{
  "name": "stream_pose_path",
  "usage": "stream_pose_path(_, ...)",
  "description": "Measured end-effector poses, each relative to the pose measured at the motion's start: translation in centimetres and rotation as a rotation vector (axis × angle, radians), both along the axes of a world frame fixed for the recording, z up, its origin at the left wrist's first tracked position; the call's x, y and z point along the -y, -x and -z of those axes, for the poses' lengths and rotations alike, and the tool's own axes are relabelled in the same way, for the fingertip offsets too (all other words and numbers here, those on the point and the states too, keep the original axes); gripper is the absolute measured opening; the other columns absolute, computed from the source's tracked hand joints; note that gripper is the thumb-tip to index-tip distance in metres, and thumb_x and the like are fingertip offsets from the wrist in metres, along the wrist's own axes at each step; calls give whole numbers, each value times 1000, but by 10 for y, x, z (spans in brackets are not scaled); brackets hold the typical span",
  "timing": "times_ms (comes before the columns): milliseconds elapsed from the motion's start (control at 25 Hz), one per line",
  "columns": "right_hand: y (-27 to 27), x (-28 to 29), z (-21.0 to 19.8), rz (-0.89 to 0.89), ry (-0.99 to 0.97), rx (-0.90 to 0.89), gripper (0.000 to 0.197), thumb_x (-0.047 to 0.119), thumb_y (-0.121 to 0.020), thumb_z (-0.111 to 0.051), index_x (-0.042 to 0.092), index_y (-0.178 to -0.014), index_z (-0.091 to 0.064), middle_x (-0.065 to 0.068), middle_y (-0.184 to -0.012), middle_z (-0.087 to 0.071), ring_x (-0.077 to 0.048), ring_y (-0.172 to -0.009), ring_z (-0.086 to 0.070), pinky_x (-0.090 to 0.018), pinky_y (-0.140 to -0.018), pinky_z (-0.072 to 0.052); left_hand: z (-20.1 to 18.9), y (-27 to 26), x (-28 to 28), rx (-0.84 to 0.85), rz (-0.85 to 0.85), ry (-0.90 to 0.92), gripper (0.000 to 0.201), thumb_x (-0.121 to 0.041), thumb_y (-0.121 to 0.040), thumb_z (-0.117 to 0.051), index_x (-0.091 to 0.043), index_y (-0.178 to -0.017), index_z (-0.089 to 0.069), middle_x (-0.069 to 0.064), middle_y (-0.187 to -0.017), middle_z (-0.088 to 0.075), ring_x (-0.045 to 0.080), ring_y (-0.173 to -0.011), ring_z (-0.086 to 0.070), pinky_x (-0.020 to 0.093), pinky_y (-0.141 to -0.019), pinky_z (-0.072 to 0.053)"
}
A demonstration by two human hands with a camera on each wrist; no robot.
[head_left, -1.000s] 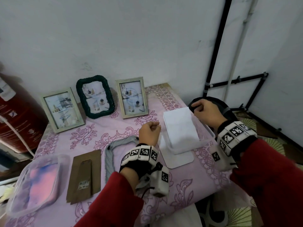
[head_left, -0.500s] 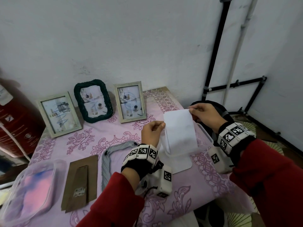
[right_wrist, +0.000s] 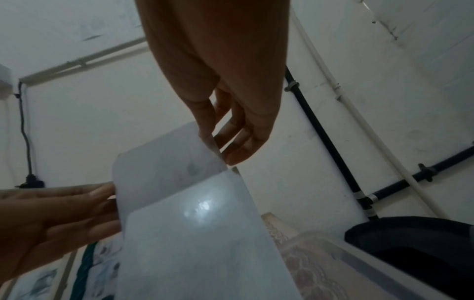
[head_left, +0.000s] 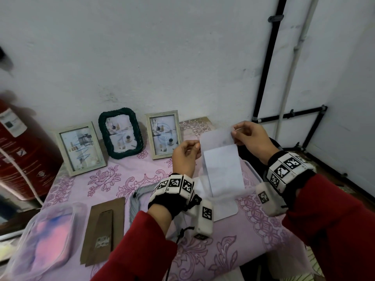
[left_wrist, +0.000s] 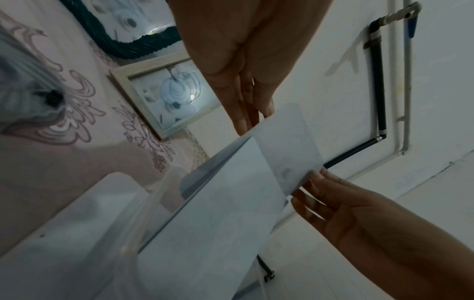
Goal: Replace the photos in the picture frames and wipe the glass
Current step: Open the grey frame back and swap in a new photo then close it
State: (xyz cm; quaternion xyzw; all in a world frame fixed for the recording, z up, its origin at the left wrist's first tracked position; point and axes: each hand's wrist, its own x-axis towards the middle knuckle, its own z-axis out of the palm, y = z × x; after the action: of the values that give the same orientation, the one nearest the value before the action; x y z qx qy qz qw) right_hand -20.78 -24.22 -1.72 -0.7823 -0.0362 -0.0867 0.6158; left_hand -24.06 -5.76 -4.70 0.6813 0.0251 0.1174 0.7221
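I hold a small stack of white sheets upright over a clear plastic box on the right of the table. My left hand pinches the stack's left edge. The right hand pinches the top right corner of the rear sheet, which stands higher than the front one. The wrist views show the same sheets between both hands' fingertips. Three framed pictures lean on the wall: a pale frame, a dark green woven frame and another pale frame.
A grey frame lies flat behind my left wrist, with a brown backing board beside it. A lidded plastic tub holding something pink and blue sits front left. The box's lid lies near me. Black pipes run along the right wall.
Both hands have raised the white sheets from the box to upright in the air. The rear sheet has slid up above the front one.
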Motion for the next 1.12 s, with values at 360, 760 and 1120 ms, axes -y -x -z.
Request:
stream_pose_path(360, 11, -38, -38, -134, -76, 178, 8, -1, -90, -54, 5, -91, -59, -8, -74, -58, -10, -65, -60, -19, -64, -57, -20, 23, -32, 101, -124, -153, 22, -2, -87, -58, 5, -108, -59, 14, -100, -63, 20, -91, -57, 36, -89, -49)
stream_pose_path(760, 54, -103, -14, -339, 12, 17, 34, 1, -85, -61, 21, -109, -49, 3, -72, -56, -14, -61, -56, -35, -64, -52, -1, 71, -105, 71, -176, -74, 14, -5, -87, -60, -6, -101, -61, 5, -88, -65, 13, -78, -61, 21, -64, -55)
stream_pose_path(1120, 94, -146, 44, -265, -105, -96, 35, 2, -89, -58, 9, -122, -48, -7, -83, -59, -20, -83, -60, -25, -71, -52, 49, 120, -138, -53, -120, -6, 33, -1, -85, -61, -11, -116, -55, 6, -79, -58, 14, -72, -57, 21, -57, -56)
